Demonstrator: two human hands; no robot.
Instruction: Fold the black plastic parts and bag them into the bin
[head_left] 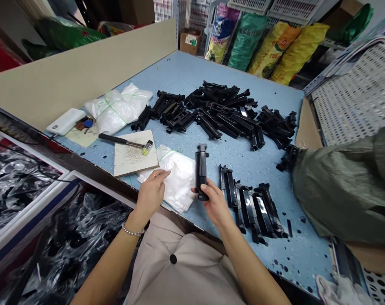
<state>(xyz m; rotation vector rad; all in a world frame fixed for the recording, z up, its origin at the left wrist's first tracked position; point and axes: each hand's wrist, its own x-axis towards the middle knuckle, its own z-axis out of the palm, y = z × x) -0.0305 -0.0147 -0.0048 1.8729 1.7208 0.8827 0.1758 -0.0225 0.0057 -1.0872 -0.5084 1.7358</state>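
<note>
Above the near edge of the table (180, 71), right hand (215, 202) pinches one black part (201, 171) at its lower end, the part roughly upright. Left hand (152, 190) is over the edge of the near plastic packet (180, 180), fingers bent, nothing seen between them; contact with the packet cannot be told. Right of the held part: a row of black parts (248, 207), side by side. Far side: a loose heap of similar parts (224, 106). Left: hammer (125, 141) lying across a pale board (135, 159), beside the near packet.
</note>
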